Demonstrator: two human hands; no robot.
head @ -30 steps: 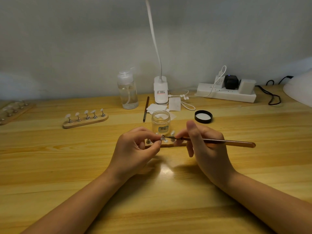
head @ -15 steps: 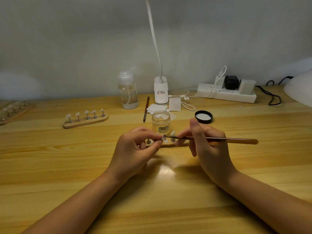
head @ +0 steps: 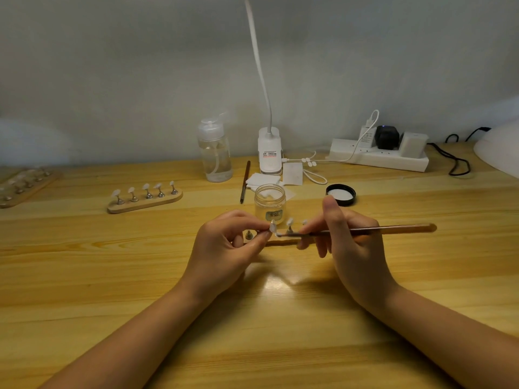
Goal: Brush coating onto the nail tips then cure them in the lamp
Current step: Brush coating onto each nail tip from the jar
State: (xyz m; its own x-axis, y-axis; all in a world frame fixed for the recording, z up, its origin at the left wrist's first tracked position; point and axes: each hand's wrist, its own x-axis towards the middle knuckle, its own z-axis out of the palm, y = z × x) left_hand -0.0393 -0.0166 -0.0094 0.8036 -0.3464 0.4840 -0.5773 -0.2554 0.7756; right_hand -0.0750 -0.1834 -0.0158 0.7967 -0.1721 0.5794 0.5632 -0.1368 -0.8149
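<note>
My left hand (head: 227,248) pinches a small white nail tip (head: 273,227) between thumb and forefinger at the table's middle. My right hand (head: 351,242) holds a brown-handled brush (head: 393,229) level, its bristle end touching that tip. Behind the fingers lies a wooden holder strip (head: 280,242) with more nail tips on metal stands, partly hidden by both hands. An open glass jar (head: 270,203) of coating stands just behind it, its black lid (head: 341,194) to the right. The white curing lamp (head: 500,148) is cut off at the right edge.
A second wooden holder (head: 144,202) with several tips lies at the left, a third (head: 25,185) at the far left edge. Behind stand a pump bottle (head: 214,153), a desk lamp base (head: 269,151), a spare brush (head: 245,181), white wipes (head: 262,181), and a power strip (head: 379,157) with cables.
The brush handle has lifted slightly and levelled out while the bristles stay on the tip. My right forefinger has risen. My left hand has hardly moved.
</note>
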